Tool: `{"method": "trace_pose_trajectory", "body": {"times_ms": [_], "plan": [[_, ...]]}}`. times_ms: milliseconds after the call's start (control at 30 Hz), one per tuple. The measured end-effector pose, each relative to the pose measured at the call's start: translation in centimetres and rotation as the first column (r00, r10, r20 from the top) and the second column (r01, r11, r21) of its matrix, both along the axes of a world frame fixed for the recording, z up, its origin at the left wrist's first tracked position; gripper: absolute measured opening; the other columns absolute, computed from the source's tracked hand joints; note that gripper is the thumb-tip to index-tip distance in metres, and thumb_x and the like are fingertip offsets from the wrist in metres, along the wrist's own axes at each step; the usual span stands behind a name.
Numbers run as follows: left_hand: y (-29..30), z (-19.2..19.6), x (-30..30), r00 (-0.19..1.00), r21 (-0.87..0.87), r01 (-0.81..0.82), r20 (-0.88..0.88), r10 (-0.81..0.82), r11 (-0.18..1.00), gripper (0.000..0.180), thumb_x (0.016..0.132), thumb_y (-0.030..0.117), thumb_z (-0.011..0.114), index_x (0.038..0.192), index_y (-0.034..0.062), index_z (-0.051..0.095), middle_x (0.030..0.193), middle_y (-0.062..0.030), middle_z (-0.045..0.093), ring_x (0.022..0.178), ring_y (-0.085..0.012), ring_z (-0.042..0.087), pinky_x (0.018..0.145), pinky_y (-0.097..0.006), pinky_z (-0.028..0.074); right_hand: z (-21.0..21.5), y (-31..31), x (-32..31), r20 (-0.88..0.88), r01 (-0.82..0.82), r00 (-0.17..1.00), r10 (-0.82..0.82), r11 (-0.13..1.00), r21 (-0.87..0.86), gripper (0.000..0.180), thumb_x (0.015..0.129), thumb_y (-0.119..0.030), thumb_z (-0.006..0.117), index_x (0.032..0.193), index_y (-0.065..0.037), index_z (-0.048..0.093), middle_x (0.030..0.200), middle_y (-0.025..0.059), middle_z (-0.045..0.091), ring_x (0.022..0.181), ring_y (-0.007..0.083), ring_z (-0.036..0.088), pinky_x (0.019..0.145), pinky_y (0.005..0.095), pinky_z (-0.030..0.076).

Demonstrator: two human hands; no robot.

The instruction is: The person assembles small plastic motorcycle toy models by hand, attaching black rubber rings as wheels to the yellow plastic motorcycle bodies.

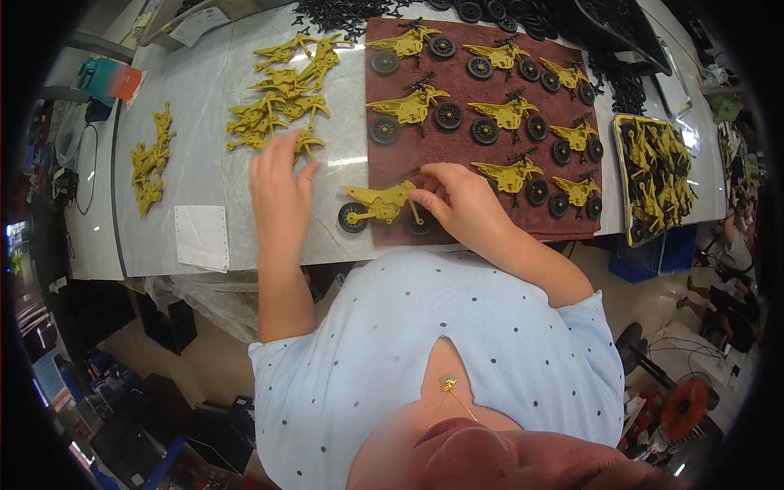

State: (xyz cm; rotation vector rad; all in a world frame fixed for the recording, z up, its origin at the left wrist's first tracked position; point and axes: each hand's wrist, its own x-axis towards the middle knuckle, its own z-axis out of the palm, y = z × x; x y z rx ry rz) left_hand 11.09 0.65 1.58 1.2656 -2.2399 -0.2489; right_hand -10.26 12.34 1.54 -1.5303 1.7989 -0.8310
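My left hand (282,180) reaches over the left-middle of the table, fingers stretched and thumb apart, at the near edge of a loose pile of yellow toy motorcycle bodies (261,117). Its fingertips partly cover the nearest body. Right of it, a yellow toy motorcycle (380,201) lies across the near left corner of a dark red towel (539,226), a black wheel (353,217) at its rear. My right hand (461,196) curls at its front end, thumb against the yellow part and fingers by a thin dark bar. That hand partly hides the front wheel (420,220).
More motorcycles with wheels and handlebars (504,114) lie in rows on the towel. A yellow-rimmed tray (625,188) of motorcycles stands right. Another cluster of yellow bodies (152,163) and a white sheet (201,238) lie left. Black wheels (494,11) and small parts line the back.
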Motion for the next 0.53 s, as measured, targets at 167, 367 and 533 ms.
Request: {"method": "trace_pose_trajectory", "body": {"times_ms": [167,367,533], "plan": [[-2.5,-0.6,0.7,0.986,0.073,0.010,0.165,-0.022,0.997,0.043,0.073,0.000,0.067,0.115,0.0035,0.057,0.114,-0.0121,0.060,0.104,-0.0295,0.053,0.091,-0.041,0.041,1.3,0.3,-0.7,-0.065,0.052,0.996,-0.055,0.998,-0.044,0.029,0.085,-0.020,0.066,0.104,0.001,0.060,0.093,0.0162,0.062,0.080,0.0297,0.061,0.071,0.0370,0.049],[-2.6,0.2,-0.5,0.992,-0.027,0.102,0.076,-0.100,0.994,0.039,0.070,0.003,0.070,0.108,0.0065,0.063,0.110,-0.0084,0.062,0.102,-0.0265,0.054,0.090,-0.039,0.039,2.0,1.2,-3.1,0.094,0.200,0.978,-0.184,0.958,-0.206,0.027,0.087,-0.018,0.063,0.107,-0.001,0.061,0.098,0.0140,0.063,0.085,0.0264,0.062,0.074,0.0336,0.050],[1.0,4.5,-6.4,0.910,-0.207,0.409,0.017,-0.415,0.889,0.040,0.072,0.005,0.071,0.110,0.0137,0.065,0.112,-0.0050,0.064,0.116,-0.0233,0.052,0.100,-0.040,0.032,2.0,1.5,-4.9,0.641,0.155,0.763,-0.082,0.986,-0.058,0.031,0.093,-0.025,0.058,0.117,-0.006,0.059,0.112,0.0115,0.064,0.102,0.0245,0.061,0.084,0.0303,0.050]]}}
